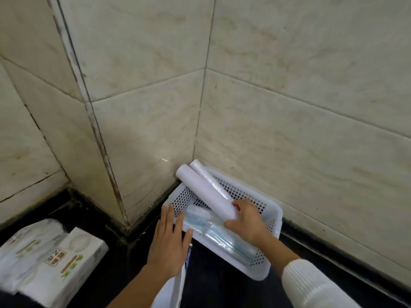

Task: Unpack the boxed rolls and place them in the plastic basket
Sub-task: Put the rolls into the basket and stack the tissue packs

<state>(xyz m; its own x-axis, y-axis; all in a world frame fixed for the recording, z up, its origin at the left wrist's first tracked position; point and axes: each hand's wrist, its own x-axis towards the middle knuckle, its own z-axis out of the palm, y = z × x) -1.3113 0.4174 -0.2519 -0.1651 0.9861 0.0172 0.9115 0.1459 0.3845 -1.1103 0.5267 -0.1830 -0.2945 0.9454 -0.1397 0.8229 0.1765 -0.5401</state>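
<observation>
nearest the camera, a white ribbed sleeve [311, 285] covers the right forearm, and a white box [171, 294] with print pokes out under the left wrist. left hand [168, 243] lies flat, fingers [171, 218] spread and holding nothing, their tips resting against the near-left rim of the white perforated plastic basket [266, 258]. right hand [246, 221] has its fingers curled around the lower end of a white roll [204, 192], which leans tilted with its upper end sticking out past the basket's far corner. a second white roll [200, 168] lies just beside it, touching it. inside the basket, under the hand, lies a clear plastic pack with blue stripes [222, 236]. the basket sits on a black tabletop [213, 283] in the corner of a tiled wall [289, 85]. wrapped tissue packs [44, 258] rest well apart at the left.
</observation>
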